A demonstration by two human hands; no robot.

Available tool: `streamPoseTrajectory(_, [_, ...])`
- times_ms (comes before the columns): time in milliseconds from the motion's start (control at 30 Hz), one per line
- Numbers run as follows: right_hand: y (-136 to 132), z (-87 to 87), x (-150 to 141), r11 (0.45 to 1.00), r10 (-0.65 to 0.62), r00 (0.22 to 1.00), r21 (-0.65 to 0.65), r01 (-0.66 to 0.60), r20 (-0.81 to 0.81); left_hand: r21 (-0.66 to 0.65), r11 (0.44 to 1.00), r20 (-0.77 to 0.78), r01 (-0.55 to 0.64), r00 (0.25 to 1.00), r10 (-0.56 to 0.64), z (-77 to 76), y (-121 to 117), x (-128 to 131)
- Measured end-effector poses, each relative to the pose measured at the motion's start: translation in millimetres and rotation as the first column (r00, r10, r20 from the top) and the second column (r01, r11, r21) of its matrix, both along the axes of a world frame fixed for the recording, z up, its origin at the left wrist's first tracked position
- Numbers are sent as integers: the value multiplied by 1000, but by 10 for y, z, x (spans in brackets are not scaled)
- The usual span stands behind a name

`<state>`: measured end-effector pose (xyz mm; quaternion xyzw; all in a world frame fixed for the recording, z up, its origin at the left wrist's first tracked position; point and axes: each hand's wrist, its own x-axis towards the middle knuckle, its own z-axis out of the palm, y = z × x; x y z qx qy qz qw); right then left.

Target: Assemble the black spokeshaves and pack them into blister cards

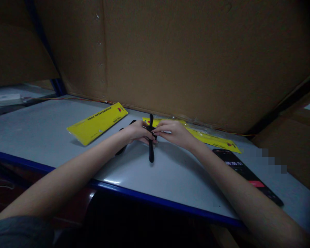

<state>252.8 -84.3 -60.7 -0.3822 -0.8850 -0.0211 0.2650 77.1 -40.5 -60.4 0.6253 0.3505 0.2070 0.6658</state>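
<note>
My left hand (138, 132) and my right hand (172, 132) meet at the middle of the table, their fingers pinching the centre of a black cross-shaped plastic piece (151, 155). Its long arm stands nearly upright in the picture, above and below my fingers. Partly hidden behind my left hand lies a curved black part (122, 148), and I cannot tell if it joins the cross. Two yellow printed cards lie behind my hands, one at left (96, 123) and one running under my right wrist's far side (209, 137).
A black phone (244, 168) showing a timer lies on the grey table (28, 131), right of my right arm. The table has a blue front edge (155, 203). A cardboard wall (183, 58) rises behind it, with a thin wire (67, 99) along its foot.
</note>
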Motion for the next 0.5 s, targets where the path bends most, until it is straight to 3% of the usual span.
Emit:
streamPoseTrajectory(100, [9, -51, -57, 998, -60, 997, 26, 61, -48, 4, 1000, 2, 3, 1000, -3, -18, 12, 3])
streamPoseTrajectory(300, [12, -134, -196, 963, -266, 929, -113, 244, -258, 26, 999, 8, 18, 1000, -18, -46, 27, 7])
streamPoseTrajectory(500, [20, -45, -75, 981, -191, 960, -78, 178, -205, 49, 998, 39, -30, 999, 28, 9, 28, -8])
